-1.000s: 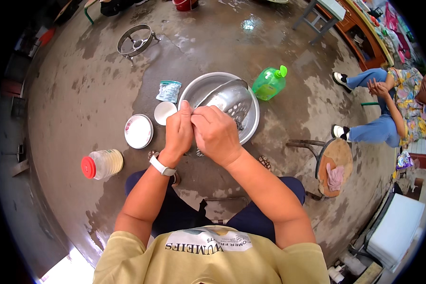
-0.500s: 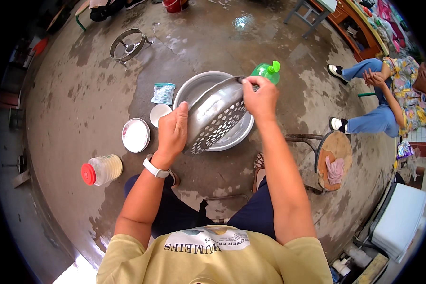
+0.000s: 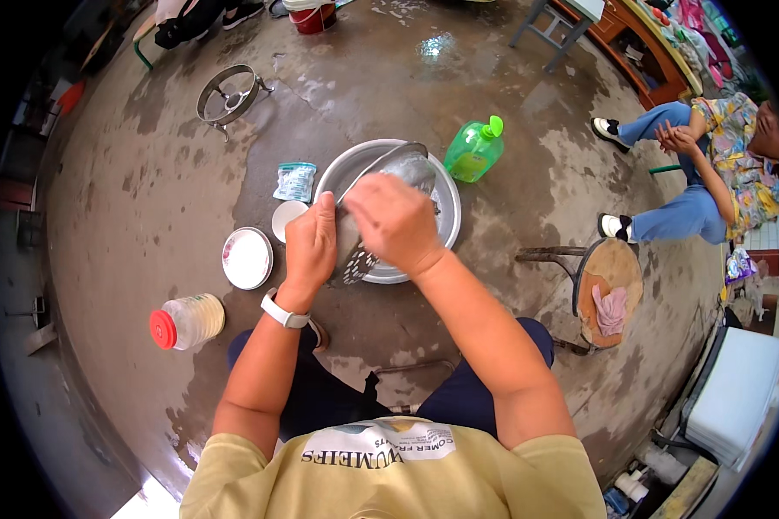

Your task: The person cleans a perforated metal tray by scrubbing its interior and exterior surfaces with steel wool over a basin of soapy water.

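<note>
A shiny metal colander point(image 3: 356, 265) with round holes is held tilted over a grey metal basin point(image 3: 449, 208) on the floor. Its left rim is gripped by my left hand point(image 3: 309, 245), thumb pointing up. My right hand point(image 3: 395, 223), slightly blurred, lies across the colander with its fingers curled in; whatever they hold is hidden. Right behind the basin stands a green pump bottle point(image 3: 474, 154). To the basin's left are a small white bowl point(image 3: 286, 216), stacked white plates point(image 3: 247, 258) and a blue-white packet point(image 3: 295, 182).
A red-lidded clear jar point(image 3: 190, 322) lies at left. At right, a round wooden stool point(image 3: 629, 270) carries a pink cloth point(image 3: 610, 310), and a seated person point(image 3: 701, 177) is beyond it. A metal ring stand point(image 3: 232, 102) and red bucket point(image 3: 313, 19) are farther off. The concrete floor point(image 3: 130, 233) is partly wet.
My right hand has moved from the colander's upper right rim leftward and nearer, across the colander. The colander has turned, and the pump bottle is now fully uncovered.
</note>
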Tool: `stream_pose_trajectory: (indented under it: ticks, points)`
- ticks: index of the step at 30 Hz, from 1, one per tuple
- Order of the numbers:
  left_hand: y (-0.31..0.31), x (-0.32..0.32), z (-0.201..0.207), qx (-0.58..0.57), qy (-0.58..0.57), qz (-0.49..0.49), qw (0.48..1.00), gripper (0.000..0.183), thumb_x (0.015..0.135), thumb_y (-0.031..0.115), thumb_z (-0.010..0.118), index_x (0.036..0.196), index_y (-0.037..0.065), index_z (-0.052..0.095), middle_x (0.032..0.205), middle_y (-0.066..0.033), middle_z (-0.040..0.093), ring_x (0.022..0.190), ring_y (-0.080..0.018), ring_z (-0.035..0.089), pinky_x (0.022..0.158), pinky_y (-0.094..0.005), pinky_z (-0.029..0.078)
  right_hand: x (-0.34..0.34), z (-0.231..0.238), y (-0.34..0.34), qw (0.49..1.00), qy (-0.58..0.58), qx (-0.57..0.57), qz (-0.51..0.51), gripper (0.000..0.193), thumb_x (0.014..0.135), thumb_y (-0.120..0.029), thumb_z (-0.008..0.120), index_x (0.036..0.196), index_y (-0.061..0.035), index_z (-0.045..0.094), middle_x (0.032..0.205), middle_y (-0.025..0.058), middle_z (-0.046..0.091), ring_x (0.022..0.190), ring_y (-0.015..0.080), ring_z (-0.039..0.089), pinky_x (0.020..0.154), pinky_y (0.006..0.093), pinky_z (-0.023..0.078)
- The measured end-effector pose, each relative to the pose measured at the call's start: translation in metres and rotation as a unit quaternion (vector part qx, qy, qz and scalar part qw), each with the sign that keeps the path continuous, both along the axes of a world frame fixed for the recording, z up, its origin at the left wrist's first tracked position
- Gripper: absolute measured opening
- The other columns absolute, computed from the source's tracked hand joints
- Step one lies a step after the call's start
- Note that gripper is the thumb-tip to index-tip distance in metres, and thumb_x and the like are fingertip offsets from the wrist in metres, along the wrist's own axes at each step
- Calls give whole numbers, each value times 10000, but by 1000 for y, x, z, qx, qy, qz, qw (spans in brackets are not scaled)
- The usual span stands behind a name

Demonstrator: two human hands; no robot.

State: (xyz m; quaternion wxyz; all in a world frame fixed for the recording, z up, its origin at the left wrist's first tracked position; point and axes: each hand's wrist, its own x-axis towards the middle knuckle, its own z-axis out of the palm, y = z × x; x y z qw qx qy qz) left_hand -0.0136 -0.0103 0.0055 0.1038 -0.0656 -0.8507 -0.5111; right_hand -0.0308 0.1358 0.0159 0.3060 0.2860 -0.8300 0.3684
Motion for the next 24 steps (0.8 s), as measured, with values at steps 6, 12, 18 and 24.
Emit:
stream_pose_trajectory:
  ticks: [6,12,18,24]
  points:
    - [-15,3,5,30,-13,-31,999,485,997,307,390,641,-18,437,551,-36,350,533,-130,302,476,-315,287,-36,-14,60,963,-126,-136,-196,71,777,-92,659,796,-24,652,815,107,638,767,244,618,695,302,486]
    - [-35,4,20,95,5,-33,995,482,1006,333,350,666,1,431,590,14,362,580,-87,302,497,-278,272,-49,-29,86,824,-291,-472,-114,184,833,-141,651,944,5,644,864,22,635,848,99,565,764,240,447]
    - [-41,7,18,111,2,-19,994,475,1010,324,336,704,-14,467,624,1,399,606,-78,325,504,-282,295,-39,-7,108,858,-386,-339,-28,164,869,-109,600,970,14,639,890,5,637,828,85,556,761,218,436]
    - [-23,7,7,13,53,10,998,381,988,238,396,751,-33,518,568,-141,435,505,-237,361,495,-353,343,-26,17,62,942,-304,-135,-36,124,816,-89,614,909,-14,646,844,131,669,752,216,635,705,292,480]
